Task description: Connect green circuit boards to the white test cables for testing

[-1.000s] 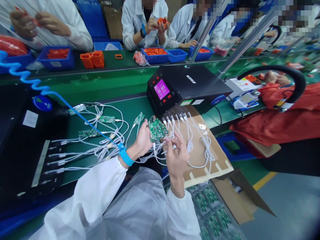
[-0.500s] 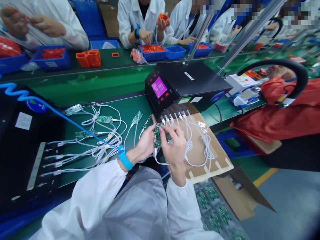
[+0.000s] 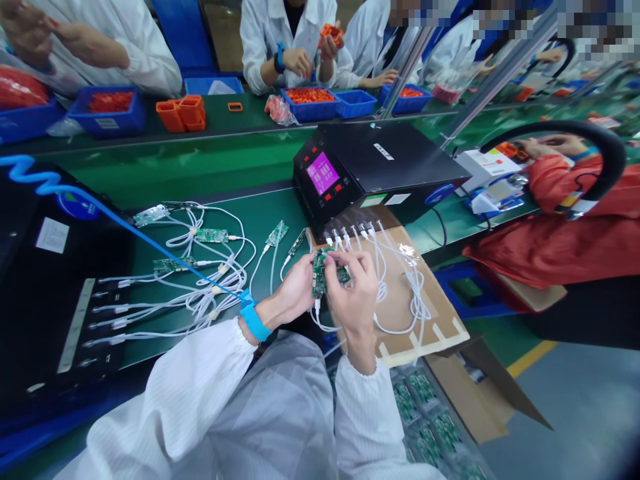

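A green circuit board [image 3: 319, 273] is held up in front of me, with a white cable [image 3: 317, 308] plugged into its lower end. My left hand [image 3: 297, 288] is closed on its left edge, a blue wrist strap [image 3: 254, 320] around that wrist. Thumb and fingers of my right hand [image 3: 354, 283] are pinched against the board's upper right part; any small piece between them is hidden. Just beyond my hands, more circuit boards [image 3: 277, 233] with white cables lie on the green bench.
A black tester [image 3: 385, 167] with a lit screen stands ahead, its cables crossing a cardboard sheet [image 3: 440, 307]. At left is another black unit [image 3: 50, 267] with bundled cables [image 3: 200, 293]. Co-workers handle orange parts behind blue bins [image 3: 107, 123]. A red-sleeved person [image 3: 565, 220] works at right.
The view has shifted slightly. My right hand's fingers have moved a little on the board, and more of its face shows. The co-worker opposite has raised a hand from the orange parts bin.
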Demonstrator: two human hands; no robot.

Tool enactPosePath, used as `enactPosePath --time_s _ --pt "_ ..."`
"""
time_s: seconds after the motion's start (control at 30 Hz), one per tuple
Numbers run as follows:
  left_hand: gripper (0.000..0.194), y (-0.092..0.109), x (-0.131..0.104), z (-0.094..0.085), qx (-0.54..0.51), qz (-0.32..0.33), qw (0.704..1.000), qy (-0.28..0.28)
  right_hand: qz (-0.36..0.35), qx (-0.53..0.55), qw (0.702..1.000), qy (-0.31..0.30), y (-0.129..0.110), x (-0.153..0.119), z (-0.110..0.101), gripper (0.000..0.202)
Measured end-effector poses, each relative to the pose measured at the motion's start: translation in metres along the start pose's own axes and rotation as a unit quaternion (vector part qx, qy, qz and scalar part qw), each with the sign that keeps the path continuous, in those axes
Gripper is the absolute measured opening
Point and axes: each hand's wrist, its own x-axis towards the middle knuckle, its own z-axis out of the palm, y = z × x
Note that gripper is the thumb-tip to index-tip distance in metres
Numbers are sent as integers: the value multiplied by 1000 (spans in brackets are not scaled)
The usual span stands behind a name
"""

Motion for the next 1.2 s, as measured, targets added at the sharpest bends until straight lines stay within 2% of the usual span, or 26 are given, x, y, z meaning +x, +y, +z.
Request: enactPosePath --time_s 0.4,0.73,0.97,1.2 --pt "44 -2 -1 -5 -24 -9 1000 -14 10 44 999 -10 1 -1 -3 8" --pt "44 4 -7 -5 -20 -36 998 -43 66 110 990 -50 6 2 -5 9" --pt "41 2 -8 -8 -11 -23 998 -59 47 111 991 -53 4 3 -7 9" --pt "42 1 -11 -4 2 -16 998 -56 47 130 989 -52 1 3 -8 6"
